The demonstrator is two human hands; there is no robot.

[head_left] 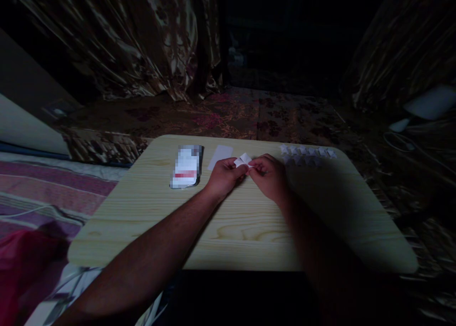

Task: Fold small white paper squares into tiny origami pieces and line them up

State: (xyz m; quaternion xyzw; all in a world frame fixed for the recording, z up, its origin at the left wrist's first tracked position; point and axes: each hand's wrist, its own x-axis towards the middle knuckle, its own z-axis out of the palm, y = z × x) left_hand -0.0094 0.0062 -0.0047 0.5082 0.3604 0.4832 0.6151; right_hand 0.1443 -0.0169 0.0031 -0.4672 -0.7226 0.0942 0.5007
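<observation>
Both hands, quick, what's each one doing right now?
Left hand: closed, pinching the folded white paper between thumb and fingers.
Right hand: closed, fingers gripping the same paper's right side.

Left hand (225, 176) and right hand (270, 176) grip folded white paper (243, 160) above the wooden table (249, 221); small folded pieces (302, 151) lie in rows.

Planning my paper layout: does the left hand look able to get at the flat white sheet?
Probably yes: the white sheet lies just beyond the left hand, with nothing seen between. That hand holds the folded paper, though, so it would likely need to let go.
</observation>
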